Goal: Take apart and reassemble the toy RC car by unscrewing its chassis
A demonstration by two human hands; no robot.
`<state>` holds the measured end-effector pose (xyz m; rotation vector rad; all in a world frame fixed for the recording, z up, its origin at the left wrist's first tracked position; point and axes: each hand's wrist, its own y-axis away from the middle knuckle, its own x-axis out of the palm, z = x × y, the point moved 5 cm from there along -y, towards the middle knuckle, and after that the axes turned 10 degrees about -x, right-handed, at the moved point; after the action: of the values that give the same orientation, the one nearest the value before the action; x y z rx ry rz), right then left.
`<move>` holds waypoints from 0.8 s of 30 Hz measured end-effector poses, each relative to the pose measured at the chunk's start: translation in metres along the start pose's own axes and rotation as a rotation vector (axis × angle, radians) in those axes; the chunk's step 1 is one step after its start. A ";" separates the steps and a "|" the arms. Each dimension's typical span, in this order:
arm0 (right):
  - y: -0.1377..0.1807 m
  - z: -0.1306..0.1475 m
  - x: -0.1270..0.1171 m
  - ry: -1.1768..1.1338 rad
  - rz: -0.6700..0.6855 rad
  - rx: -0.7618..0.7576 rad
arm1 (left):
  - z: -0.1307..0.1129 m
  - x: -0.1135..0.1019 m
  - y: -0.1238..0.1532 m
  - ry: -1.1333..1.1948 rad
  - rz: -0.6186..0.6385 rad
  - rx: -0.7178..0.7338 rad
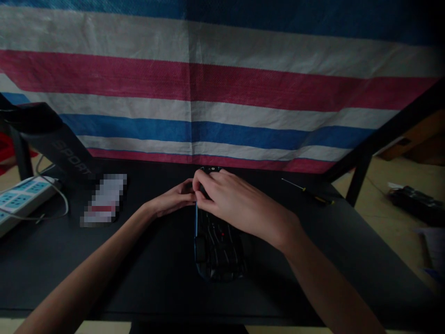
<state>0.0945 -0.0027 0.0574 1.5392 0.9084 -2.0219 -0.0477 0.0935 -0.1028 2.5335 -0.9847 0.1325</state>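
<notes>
A dark toy car (218,248) with a thin blue edge lies lengthwise on the black table (104,269), its far end under my hands. My right hand (231,199) rests over the car's far part with fingers curled down on it. My left hand (175,198) comes in from the left and pinches at the car's far left corner, fingertips meeting those of the right hand. What the fingertips hold there is hidden.
A thin screwdriver (308,191) lies on the table to the right. A blurred white-and-red object (104,199) lies at left, beside a white power strip (21,199) and a black stand (52,139). A red, white and blue striped tarp (222,93) hangs behind.
</notes>
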 end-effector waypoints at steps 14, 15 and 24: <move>0.001 0.004 0.002 0.058 -0.054 -0.009 | -0.002 0.000 0.004 -0.053 -0.073 0.011; 0.001 0.003 0.002 0.066 -0.034 0.000 | -0.003 0.001 0.005 -0.046 -0.071 0.019; 0.001 0.001 0.001 0.030 -0.063 -0.040 | -0.003 0.002 0.003 -0.025 -0.053 0.016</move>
<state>0.0946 -0.0039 0.0560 1.5418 1.0144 -2.0164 -0.0484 0.0914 -0.0980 2.5793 -0.9285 0.0936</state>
